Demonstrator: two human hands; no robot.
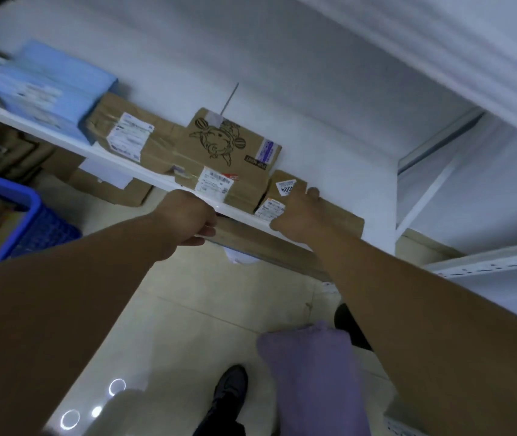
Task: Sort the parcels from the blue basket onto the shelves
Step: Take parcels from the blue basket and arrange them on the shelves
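A small brown cardboard parcel (329,212) with white labels lies at the right end of the white shelf (71,143). My right hand (298,215) rests on top of it, fingers curled over its near edge. My left hand (192,217) is closed on the shelf's front lip, just left of that parcel. To the left of the small parcel stands a larger box with a printed drawing (228,152), then another taped brown box (131,136) and blue parcels (52,86). The blue basket (27,221) sits on the floor at the left; its contents are hidden.
More brown boxes (115,187) lie on the floor under the shelf. A second white shelf unit (486,259) stands to the right. A white shelf board (424,33) hangs overhead. My legs and dark shoes (232,388) are on the pale tiled floor.
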